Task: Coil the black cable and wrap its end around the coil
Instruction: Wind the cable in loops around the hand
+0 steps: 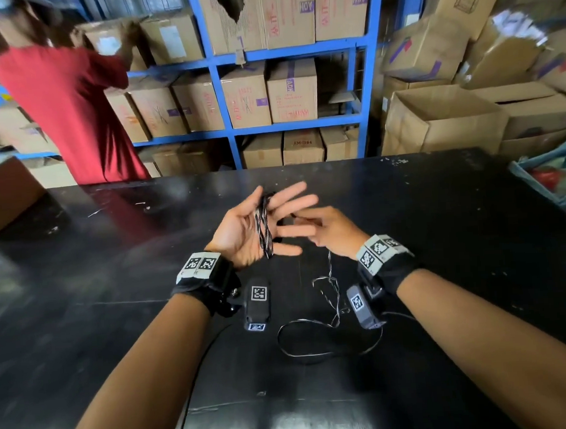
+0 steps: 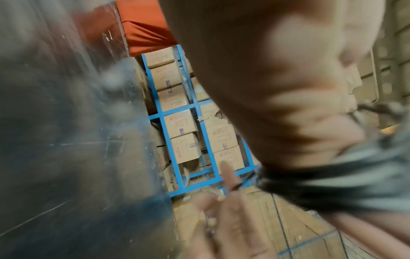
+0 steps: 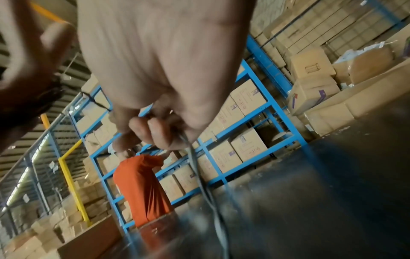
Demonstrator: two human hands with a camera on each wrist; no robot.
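The black cable's coil (image 1: 264, 228) is wound in several turns across my left hand (image 1: 239, 227), which is held palm up above the black table (image 1: 444, 270) with its fingers straight and spread. Just to the right, my right hand (image 1: 303, 221) pinches the cable beside the left fingers. From there the strand drops to the table, where the loose cable (image 1: 316, 345) lies in a tangle and a wide loop between my wrists. In the left wrist view the coil (image 2: 332, 184) shows blurred under the palm. In the right wrist view the cable (image 3: 199, 175) hangs from curled fingers (image 3: 155, 133).
A person in a red shirt (image 1: 70, 111) stands behind the table's far left, handling cartons on blue shelves (image 1: 285, 51). A brown box (image 1: 2, 195) sits at the table's left edge. Open cartons (image 1: 441, 118) and a blue bag (image 1: 557, 177) are at the right.
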